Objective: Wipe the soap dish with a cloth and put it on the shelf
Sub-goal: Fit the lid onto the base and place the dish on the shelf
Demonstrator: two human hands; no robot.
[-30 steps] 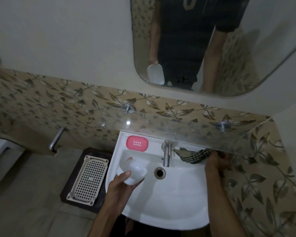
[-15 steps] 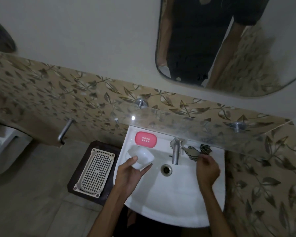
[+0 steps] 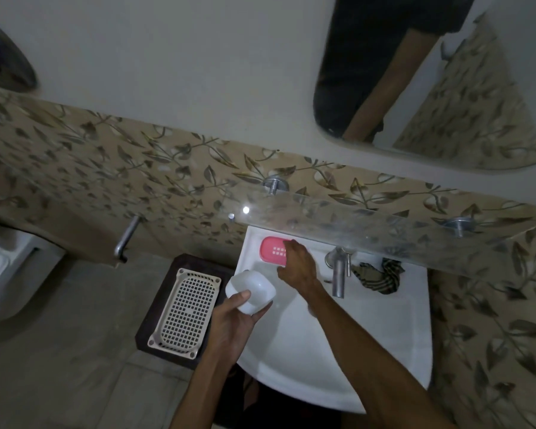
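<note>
The person stands at a white wash basin (image 3: 384, 351) fixed to a wall of leaf-patterned tiles (image 3: 106, 168), with both bare arms stretched over it. The left hand (image 3: 229, 320) is wrapped around a white soap dish cover (image 3: 251, 289), thumb on top and fingers curled beneath, holding it above the basin's left rim. The right hand (image 3: 297, 267) crosses over to the back-left corner of the basin, its fingers bent down onto the right end of the pink soap dish (image 3: 273, 250), which lies flat on the basin ledge; whether they have actually closed on it I cannot tell. A chrome tap (image 3: 338, 274) stands at the middle of the ledge, and a dark checked cloth (image 3: 378, 275) lies crumpled just to its right, touched by neither hand. Above the basin runs a clear glass shelf (image 3: 384, 224) on 2 metal brackets, nothing visible on it. On the floor to the left, a beige perforated tray (image 3: 183, 314) rests on a dark mat (image 3: 155, 305). A mirror (image 3: 477, 103) higher up reflects the person's dark shirt and 1 arm.
</note>
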